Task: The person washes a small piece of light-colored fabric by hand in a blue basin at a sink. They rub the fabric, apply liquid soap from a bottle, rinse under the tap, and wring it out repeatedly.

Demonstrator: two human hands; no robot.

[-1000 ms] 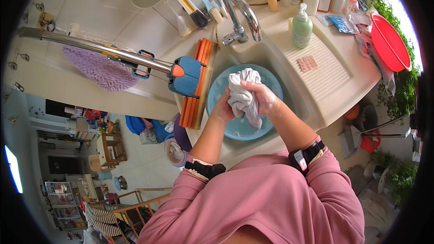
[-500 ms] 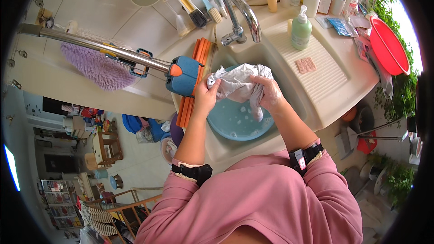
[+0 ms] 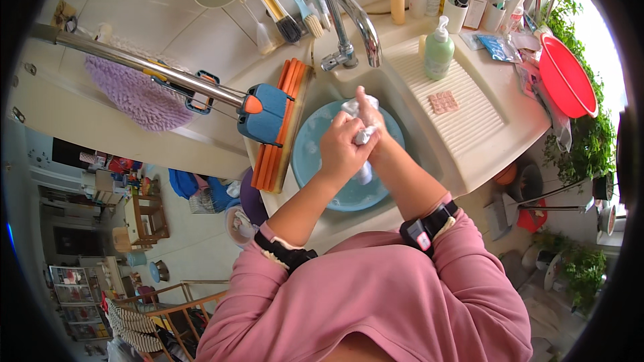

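A wet white cloth (image 3: 365, 136) is bunched between my two hands, with parts of it showing above and below them and a tail hanging toward the water. My left hand (image 3: 343, 147) is closed round the cloth. Pressed against it from the right is my right hand (image 3: 371, 114), also gripping the cloth; some of its fingers are hidden. Both hands are over a light blue basin (image 3: 315, 194), which stands in the beige sink (image 3: 422, 154) and holds soapy water. Above the basin's far side arches a chrome faucet (image 3: 365, 27).
Left of the basin, an orange sponge mop (image 3: 268, 121) lies across the sink edge. A green pump bottle (image 3: 439, 53) and a pink textured piece (image 3: 443, 102) rest on the ribbed drainboard (image 3: 479, 104). A red basin (image 3: 567, 77) leans at the right.
The cloth, spread between separated hands before, is now bunched up. My hands have come together and lowered over the basin. The view has shifted slightly.
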